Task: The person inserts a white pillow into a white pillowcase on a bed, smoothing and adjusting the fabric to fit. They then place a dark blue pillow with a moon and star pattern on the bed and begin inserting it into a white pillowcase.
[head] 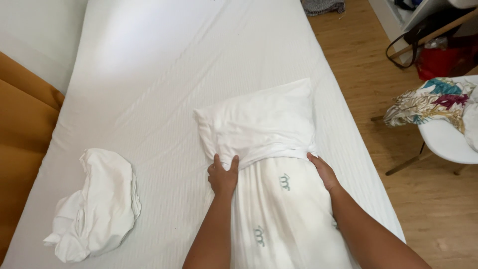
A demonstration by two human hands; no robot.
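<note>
On a white-sheeted bed [164, 79], a person's left hand [222, 175] and right hand [322, 171] pinch the bunched hem of a white pillowcase [259, 122], half drawn over a pillow [284, 209] lying near the mattress's right edge. Both hands are closed on fabric. The pillow looks light and soft (yielding, easily folded); the hem's two corners offer the surest hold. A crumpled white cloth [97, 204] lies well apart.

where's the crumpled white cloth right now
In the head view the crumpled white cloth lies on the bed at lower left, left of the left hand and the pillow.
</note>
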